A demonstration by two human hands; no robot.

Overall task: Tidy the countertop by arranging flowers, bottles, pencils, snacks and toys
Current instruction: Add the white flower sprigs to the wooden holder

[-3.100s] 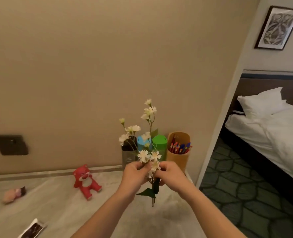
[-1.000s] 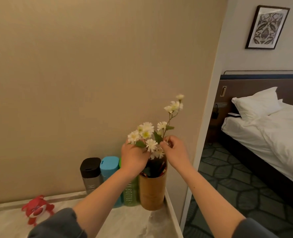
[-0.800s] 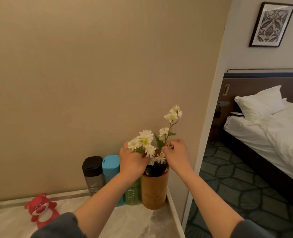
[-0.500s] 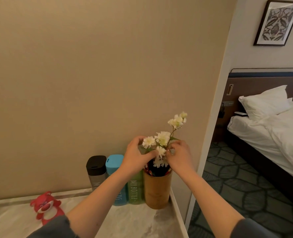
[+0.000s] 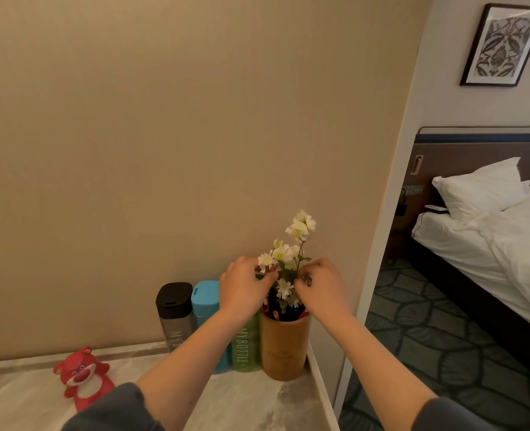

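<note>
White artificial flowers (image 5: 288, 253) stand in a brown wooden holder (image 5: 284, 346) at the back right corner of the marble countertop (image 5: 245, 402), among coloured pencils (image 5: 276, 313). My left hand (image 5: 242, 287) pinches the flower stems from the left. My right hand (image 5: 319, 286) pinches them from the right, fingers curled. Beside the holder stand a green bottle (image 5: 245, 346), a blue bottle (image 5: 206, 298) and a black-capped grey bottle (image 5: 173, 309). A red bear toy (image 5: 83, 376) lies at the left.
The beige wall (image 5: 164, 135) runs right behind the bottles. The countertop's right edge (image 5: 322, 390) drops off beside the holder. Beyond it lie patterned carpet (image 5: 437, 343) and a bed with white linen (image 5: 490, 231).
Three seconds ago both hands held the flowers in the air over the counter. Since then the stems have gone down into the wooden holder, and the blooms now sit lower.
</note>
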